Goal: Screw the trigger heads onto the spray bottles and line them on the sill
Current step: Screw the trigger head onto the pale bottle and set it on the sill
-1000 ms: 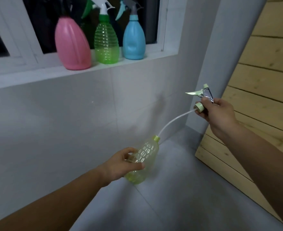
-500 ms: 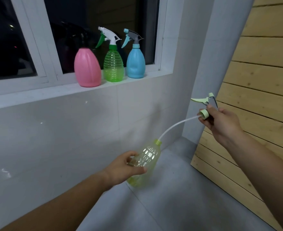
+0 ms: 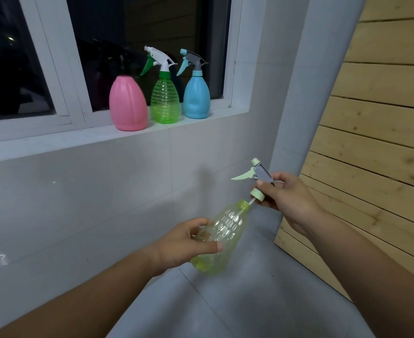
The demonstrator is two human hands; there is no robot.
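Head: R hand (image 3: 289, 201) round trigger head (image 3: 261, 173)

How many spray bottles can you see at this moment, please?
4: pink, green and blue side by side on the sill; a yellow one held in the left hand.

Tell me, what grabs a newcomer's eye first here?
Low in the middle, the left hand holds a tilted yellow-green bottle while the right hand holds a trigger head over its neck, cap not yet seated. On the sill above stand a pink bottle, a green bottle and a blue bottle.
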